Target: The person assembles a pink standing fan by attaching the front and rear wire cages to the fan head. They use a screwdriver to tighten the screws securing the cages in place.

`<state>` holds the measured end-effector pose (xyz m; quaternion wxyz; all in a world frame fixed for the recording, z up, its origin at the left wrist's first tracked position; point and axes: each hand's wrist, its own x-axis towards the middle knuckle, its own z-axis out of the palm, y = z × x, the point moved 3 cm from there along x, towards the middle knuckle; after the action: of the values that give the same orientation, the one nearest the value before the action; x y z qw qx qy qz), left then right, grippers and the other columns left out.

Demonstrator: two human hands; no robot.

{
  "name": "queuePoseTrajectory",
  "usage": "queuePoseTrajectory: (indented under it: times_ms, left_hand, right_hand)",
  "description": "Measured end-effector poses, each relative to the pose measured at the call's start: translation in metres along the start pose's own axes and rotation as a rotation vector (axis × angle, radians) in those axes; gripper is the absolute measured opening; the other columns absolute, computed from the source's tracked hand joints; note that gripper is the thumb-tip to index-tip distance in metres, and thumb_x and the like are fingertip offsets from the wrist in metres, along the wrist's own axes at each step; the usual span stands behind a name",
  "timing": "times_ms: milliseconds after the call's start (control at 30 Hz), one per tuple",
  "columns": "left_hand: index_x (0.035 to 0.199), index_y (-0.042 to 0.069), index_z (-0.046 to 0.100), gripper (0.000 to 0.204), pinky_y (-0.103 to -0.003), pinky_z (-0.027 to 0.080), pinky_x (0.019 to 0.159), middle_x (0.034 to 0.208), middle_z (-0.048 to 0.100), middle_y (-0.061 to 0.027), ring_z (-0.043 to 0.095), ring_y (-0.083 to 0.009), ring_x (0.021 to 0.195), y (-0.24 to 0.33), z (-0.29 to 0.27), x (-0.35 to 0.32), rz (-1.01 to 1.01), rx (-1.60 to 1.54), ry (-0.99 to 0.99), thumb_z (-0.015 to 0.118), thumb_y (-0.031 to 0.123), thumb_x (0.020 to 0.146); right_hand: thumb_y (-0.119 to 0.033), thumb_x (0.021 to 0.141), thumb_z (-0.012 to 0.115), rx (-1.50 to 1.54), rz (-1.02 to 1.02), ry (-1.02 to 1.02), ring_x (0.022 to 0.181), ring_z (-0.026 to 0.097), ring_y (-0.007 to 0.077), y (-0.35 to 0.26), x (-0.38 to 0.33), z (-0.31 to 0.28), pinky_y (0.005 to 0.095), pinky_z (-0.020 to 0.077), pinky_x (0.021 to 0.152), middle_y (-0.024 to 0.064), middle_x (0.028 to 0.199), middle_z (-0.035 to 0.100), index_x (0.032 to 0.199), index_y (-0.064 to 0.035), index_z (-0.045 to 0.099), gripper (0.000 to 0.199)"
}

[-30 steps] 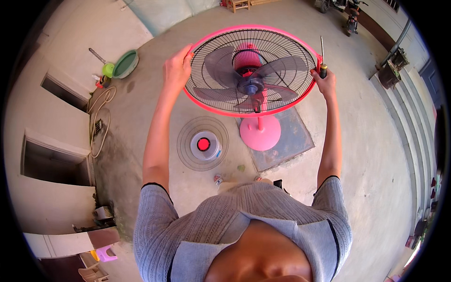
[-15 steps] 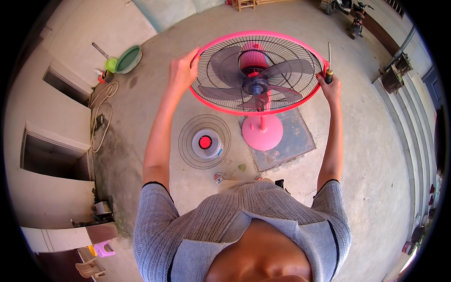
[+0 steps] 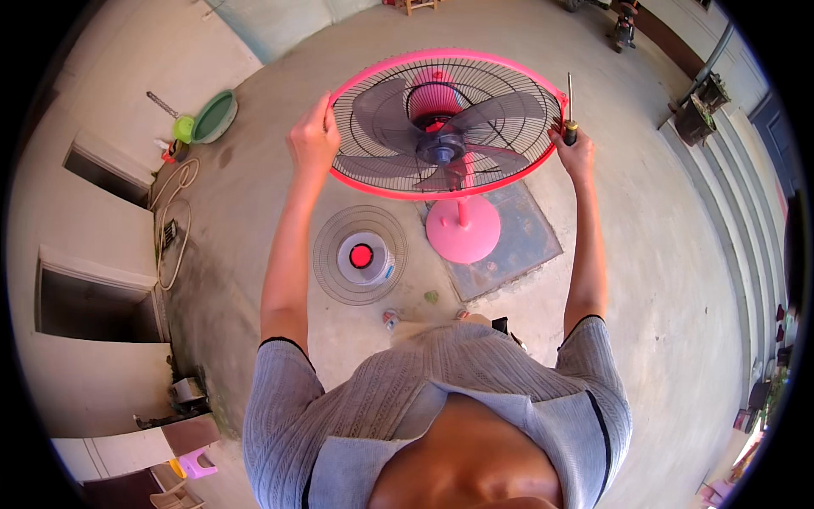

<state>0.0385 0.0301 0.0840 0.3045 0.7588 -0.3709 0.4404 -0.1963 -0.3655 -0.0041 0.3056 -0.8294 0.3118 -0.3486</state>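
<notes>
A pink stand fan [image 3: 441,127] stands on its round pink base [image 3: 463,229], its grey blades uncovered inside the pink-rimmed rear wire guard. My left hand [image 3: 314,140] grips the guard's rim on the left side. My right hand [image 3: 575,148] touches the rim on the right while holding a screwdriver [image 3: 570,110] that points upward. The fan's detached front grille [image 3: 360,254], a wire disc with a red centre, lies flat on the concrete left of the base.
A grey mat [image 3: 509,237] lies under the fan base. Green basins [image 3: 208,119] and a coiled hose [image 3: 174,220] sit by the left wall. A small pink stool [image 3: 193,465] stands at lower left. Steps [image 3: 746,212] run along the right.
Both hands have stayed on the guard's rim, while the fan head has tilted and sits slightly lower and more to the right in view.
</notes>
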Motion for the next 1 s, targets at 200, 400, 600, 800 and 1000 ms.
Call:
queuePoseTrajectory:
  times_ms: [200, 400, 600, 800, 1000]
  left_hand:
    - [0.113, 0.005, 0.065, 0.034, -0.034, 0.053, 0.064, 0.088, 0.068, -0.0163, 0.067, -0.0286, 0.073, -0.008, 0.006, -0.009, -0.109, -0.191, -0.001, 0.066, 0.005, 0.079]
    - [0.114, 0.0, 0.063, 0.037, -0.032, 0.051, 0.069, 0.088, 0.07, -0.016, 0.067, -0.0183, 0.076, -0.05, 0.023, -0.045, -0.441, -0.453, -0.046, 0.067, 0.008, 0.078]
    - [0.103, -0.003, 0.066, 0.027, -0.031, 0.049, 0.074, 0.084, 0.069, -0.011, 0.064, -0.0157, 0.077, -0.064, 0.03, -0.066, -0.651, -0.391, -0.335, 0.065, 0.008, 0.079]
    - [0.095, -0.003, 0.066, 0.017, -0.034, 0.049, 0.07, 0.078, 0.068, -0.0115, 0.064, -0.0183, 0.074, -0.081, 0.04, -0.086, -0.664, -0.375, -0.218, 0.058, 0.004, 0.081]
    - [0.088, -0.002, 0.064, 0.012, -0.039, 0.048, 0.066, 0.073, 0.064, -0.0184, 0.063, -0.0289, 0.069, -0.071, 0.042, -0.086, -0.614, -0.152, -0.181, 0.056, 0.003, 0.081]
  right_hand:
    - [-0.03, 0.077, 0.073, 0.049, 0.123, -0.038, 0.073, 0.065, 0.02, 0.037, -0.007, 0.01, 0.0347, 0.0492, 0.068, 0.0097, 0.079, 0.068, 0.099, -0.0066, 0.067, 0.032]
    - [-0.03, 0.076, 0.072, 0.082, 0.204, -0.081, 0.054, 0.057, 0.0153, 0.037, -0.017, 0.014, 0.0335, 0.0466, 0.056, 0.0073, 0.068, 0.064, 0.096, -0.0068, 0.066, 0.031]
    - [-0.027, 0.076, 0.071, 0.108, 0.146, 0.004, 0.056, 0.059, 0.0155, 0.062, -0.011, 0.024, 0.033, 0.0479, 0.059, 0.0073, 0.068, 0.065, 0.101, -0.009, 0.068, 0.031]
    - [-0.015, 0.077, 0.074, 0.126, 0.11, -0.015, 0.062, 0.066, 0.0124, 0.061, -0.009, 0.03, 0.0282, 0.05, 0.056, 0.004, 0.068, 0.062, 0.093, 0.002, 0.064, 0.025]
    - [-0.02, 0.076, 0.073, -0.033, 0.094, 0.052, 0.062, 0.067, 0.0141, 0.081, 0.002, 0.039, 0.0283, 0.0507, 0.056, 0.0045, 0.068, 0.064, 0.09, 0.0004, 0.065, 0.025]
